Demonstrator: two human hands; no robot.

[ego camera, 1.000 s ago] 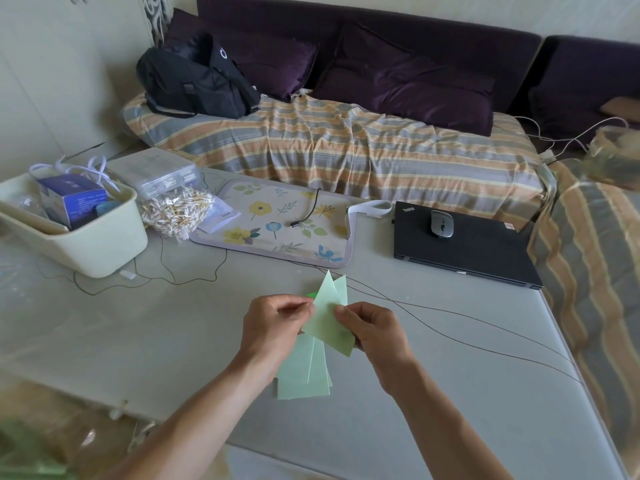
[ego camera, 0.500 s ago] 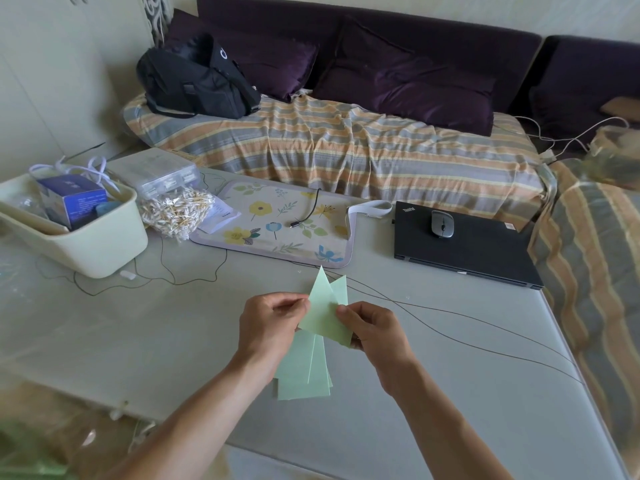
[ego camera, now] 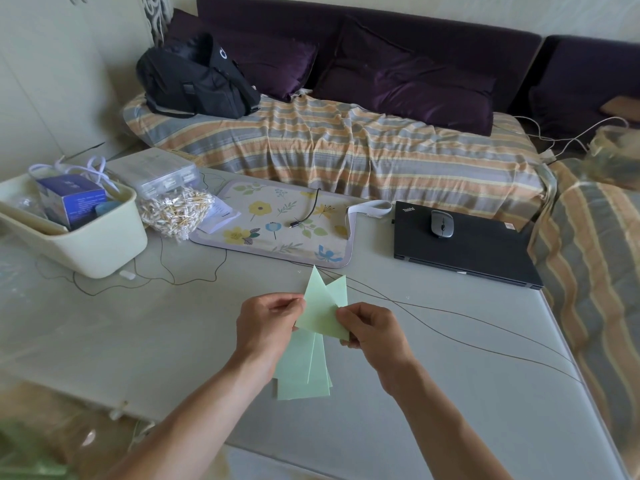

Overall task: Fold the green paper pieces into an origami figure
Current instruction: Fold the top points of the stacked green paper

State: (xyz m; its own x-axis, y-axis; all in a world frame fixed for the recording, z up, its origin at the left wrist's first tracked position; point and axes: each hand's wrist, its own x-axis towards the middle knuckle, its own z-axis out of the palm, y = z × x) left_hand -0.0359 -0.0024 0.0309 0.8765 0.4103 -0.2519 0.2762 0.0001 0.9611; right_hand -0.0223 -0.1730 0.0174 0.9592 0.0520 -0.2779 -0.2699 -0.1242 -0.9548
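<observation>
A pale green folded paper piece with two pointed tips is held up above the table between both hands. My left hand pinches its left edge with thumb and fingers. My right hand pinches its lower right corner. Below them, several more green paper sheets lie stacked on the grey table, partly hidden by my left hand and the held piece.
A cream tub with a blue box stands at the left, a bag of cotton swabs beside it. A floral mat and a shut black laptop with a mouse lie further back. Thin cables cross the table.
The held green piece has shifted slightly left and up between my hands; both hands keep their pinch and have barely moved.
</observation>
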